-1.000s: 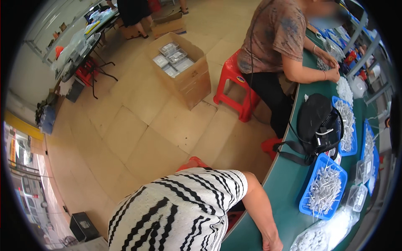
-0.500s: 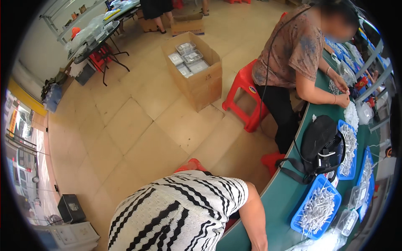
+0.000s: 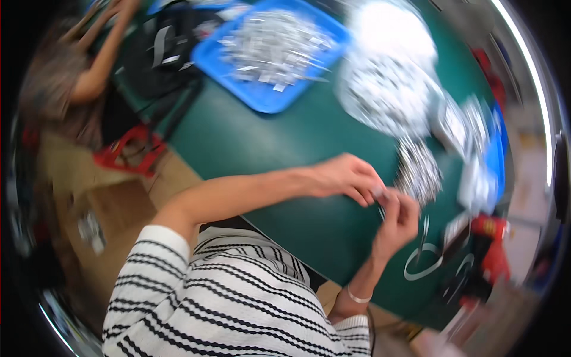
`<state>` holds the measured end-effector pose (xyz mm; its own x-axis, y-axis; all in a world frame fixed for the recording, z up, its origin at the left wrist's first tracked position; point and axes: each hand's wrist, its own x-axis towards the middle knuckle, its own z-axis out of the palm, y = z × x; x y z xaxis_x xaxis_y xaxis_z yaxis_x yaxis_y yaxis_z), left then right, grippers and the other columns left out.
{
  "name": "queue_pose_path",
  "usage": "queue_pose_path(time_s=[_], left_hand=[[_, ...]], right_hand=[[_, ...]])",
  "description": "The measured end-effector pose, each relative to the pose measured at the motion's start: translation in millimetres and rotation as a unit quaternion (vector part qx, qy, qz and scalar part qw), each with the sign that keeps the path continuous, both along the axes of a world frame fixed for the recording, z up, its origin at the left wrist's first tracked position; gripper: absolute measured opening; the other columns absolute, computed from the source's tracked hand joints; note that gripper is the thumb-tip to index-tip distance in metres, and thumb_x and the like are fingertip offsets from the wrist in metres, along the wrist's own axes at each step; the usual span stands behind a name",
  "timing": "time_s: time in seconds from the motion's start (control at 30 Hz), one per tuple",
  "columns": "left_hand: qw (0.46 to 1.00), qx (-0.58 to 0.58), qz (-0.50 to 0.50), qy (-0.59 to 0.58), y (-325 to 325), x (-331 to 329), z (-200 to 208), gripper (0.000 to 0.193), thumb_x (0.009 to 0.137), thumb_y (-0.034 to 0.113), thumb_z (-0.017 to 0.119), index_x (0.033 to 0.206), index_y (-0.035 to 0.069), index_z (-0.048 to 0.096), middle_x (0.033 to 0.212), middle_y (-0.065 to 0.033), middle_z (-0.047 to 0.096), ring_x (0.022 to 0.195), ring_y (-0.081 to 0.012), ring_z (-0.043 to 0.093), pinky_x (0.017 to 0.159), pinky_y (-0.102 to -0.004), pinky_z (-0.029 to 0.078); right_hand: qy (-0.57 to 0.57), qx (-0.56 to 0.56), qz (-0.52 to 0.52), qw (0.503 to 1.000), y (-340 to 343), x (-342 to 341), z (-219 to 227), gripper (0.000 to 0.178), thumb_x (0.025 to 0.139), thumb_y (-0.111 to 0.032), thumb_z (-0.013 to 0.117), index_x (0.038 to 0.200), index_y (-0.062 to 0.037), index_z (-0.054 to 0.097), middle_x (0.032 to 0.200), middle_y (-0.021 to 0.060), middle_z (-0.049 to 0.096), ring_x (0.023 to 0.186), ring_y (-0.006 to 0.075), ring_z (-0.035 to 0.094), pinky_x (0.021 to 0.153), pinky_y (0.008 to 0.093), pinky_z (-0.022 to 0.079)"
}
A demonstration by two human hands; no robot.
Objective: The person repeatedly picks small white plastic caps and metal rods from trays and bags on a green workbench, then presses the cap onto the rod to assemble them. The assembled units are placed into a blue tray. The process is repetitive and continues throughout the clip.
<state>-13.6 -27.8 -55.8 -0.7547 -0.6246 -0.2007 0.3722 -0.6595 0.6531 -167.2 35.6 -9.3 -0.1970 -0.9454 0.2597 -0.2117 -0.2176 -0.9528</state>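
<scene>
Over the green table (image 3: 250,146), my left hand (image 3: 348,179) meets my right hand (image 3: 397,223) fingertip to fingertip. Both are closed in a pinch around something small. Motion blur keeps me from making out its kind; a thin shiny end seems to stick out below the fingers. Just beyond my right hand lies a pile of thin, shiny metal pieces (image 3: 419,171). Farther off rests a clear plastic bag (image 3: 386,89) of small white pieces. A blue tray (image 3: 264,98) to its left is heaped with thin white-and-grey pieces (image 3: 276,44).
Clear plastic boxes (image 3: 452,128) stand right of the bag. A white looped strip (image 3: 422,273) and a red object (image 3: 495,247) lie at the right. At the far left are a black bag (image 3: 157,53), a co-worker's arm (image 3: 98,74), a red stool (image 3: 128,152) and a cardboard box (image 3: 119,205).
My view has swung from the floor and the co-worker at the side to the table in front of me. Both my hands now show, meeting above the table; before, only one arm was visible.
</scene>
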Motion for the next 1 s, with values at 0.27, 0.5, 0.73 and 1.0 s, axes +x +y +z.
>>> queue_pose_path(time_s=[0.27, 0.5, 0.73, 1.0], left_hand=[[0.999, 0.015, -0.023, -0.023, 0, -6, 17, 0.020, 0.090, 0.015, 0.060, 0.102, -0.001, 0.062, 0.089, -0.0043, 0.062, 0.077, -0.0091, 0.060, 0.071, -0.0231, 0.053], [1.000, 0.006, -0.017, -0.021, 2, -6, 13, 0.022, 0.092, 0.018, 0.058, 0.103, -0.001, 0.061, 0.090, -0.0050, 0.061, 0.077, -0.0095, 0.060, 0.071, -0.0236, 0.053], [1.000, 0.003, -0.018, -0.018, 3, -5, 15, 0.025, 0.092, 0.020, 0.057, 0.104, -0.001, 0.060, 0.090, -0.0054, 0.061, 0.077, -0.0098, 0.060, 0.071, -0.0240, 0.053], [1.000, 0.013, -0.008, -0.013, 2, -5, 12, 0.022, 0.091, 0.016, 0.058, 0.106, 0.000, 0.061, 0.094, -0.0053, 0.064, 0.080, -0.0093, 0.061, 0.073, -0.0226, 0.052]], right_hand=[[-0.079, 0.016, 0.002, 0.997, 5, -9, 2, 0.005, 0.089, 0.000, 0.059, 0.092, 0.0023, 0.059, 0.084, 0.0049, 0.063, 0.075, 0.0077, 0.059, 0.067, 0.0199, 0.047], [-0.065, 0.005, -0.001, 0.998, 5, -13, -7, 0.007, 0.089, -0.004, 0.061, 0.091, 0.0017, 0.060, 0.077, 0.0030, 0.063, 0.070, 0.0052, 0.059, 0.061, 0.0186, 0.045], [-0.057, -0.007, -0.002, 0.998, 5, -12, -8, 0.007, 0.089, -0.005, 0.062, 0.091, 0.0015, 0.060, 0.076, 0.0028, 0.063, 0.069, 0.0053, 0.059, 0.060, 0.0187, 0.045], [-0.038, -0.028, -0.011, 0.999, 5, -11, -8, 0.008, 0.088, -0.006, 0.063, 0.091, 0.0019, 0.061, 0.076, 0.0051, 0.064, 0.070, 0.0079, 0.061, 0.064, 0.0213, 0.049]])
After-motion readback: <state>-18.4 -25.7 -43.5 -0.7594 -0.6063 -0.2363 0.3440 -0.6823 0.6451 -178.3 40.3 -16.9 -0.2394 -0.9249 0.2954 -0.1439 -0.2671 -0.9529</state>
